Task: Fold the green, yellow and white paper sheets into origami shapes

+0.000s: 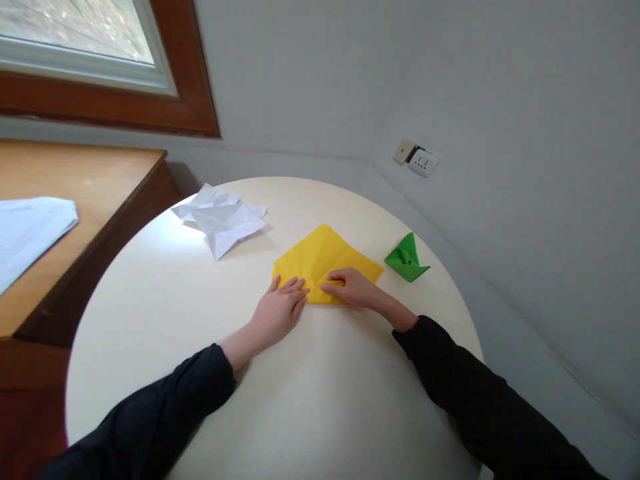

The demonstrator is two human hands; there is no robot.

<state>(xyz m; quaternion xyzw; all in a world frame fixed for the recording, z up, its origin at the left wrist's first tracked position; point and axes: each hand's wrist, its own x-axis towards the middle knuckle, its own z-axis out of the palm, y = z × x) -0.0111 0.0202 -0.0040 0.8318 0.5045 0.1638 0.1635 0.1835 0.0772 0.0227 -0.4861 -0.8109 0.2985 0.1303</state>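
A creased sheet of yellow paper [320,257] lies on the round white table, with its near edge folded over. My left hand [280,310] rests on its near left part, fingers stretched out and pressing it down. On the near right part, my right hand [354,288] pinches a folded flap of the same paper between thumb and fingers. The palm of my right hand covers some of the near right edge.
A crumpled white paper [223,217] lies at the table's [165,313] far left. A green folded paper boat [407,259] sits at the right edge. Left stands a wooden desk [110,173] bearing a pale cloth-like item [35,230]. A wall socket [423,162] is behind.
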